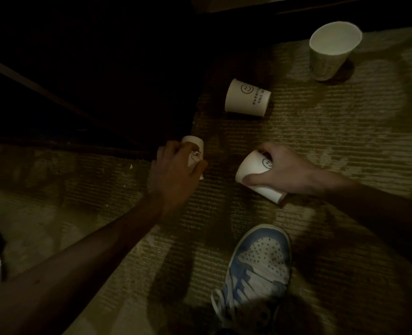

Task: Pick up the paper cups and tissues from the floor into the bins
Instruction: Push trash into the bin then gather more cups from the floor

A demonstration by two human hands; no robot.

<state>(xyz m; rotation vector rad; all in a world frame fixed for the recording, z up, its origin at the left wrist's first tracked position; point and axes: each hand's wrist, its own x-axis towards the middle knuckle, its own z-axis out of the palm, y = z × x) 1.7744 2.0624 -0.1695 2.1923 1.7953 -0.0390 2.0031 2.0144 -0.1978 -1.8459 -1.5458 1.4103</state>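
Head view, looking down in dim light at a ribbed carpet floor [345, 146]. The left hand [176, 165] has its fingers [201, 165] curled around the left cup [195, 145], a white paper cup with a small drawing on its side. The cup pokes out past the fingertips, next to the edge of some dark furniture [91, 81].

The right hand [282, 168] grips the right cup [254, 165] from above. Its fingers are over the far side by a printed smiley and its thumb is on the near side. This cup is tilted, with its mouth toward the wrist and down by the carpet. I cannot tell whether it touches the floor.

Beyond the right fingertips, well apart from them, the tipped cup [247, 97] lies on its side on the carpet, showing a smiley and some lettering. Farther off in the same direction the standing cup [330, 49] sits upright, mouth open.

Behind the right wrist a blue and white shoe [260, 269] rests on the carpet.
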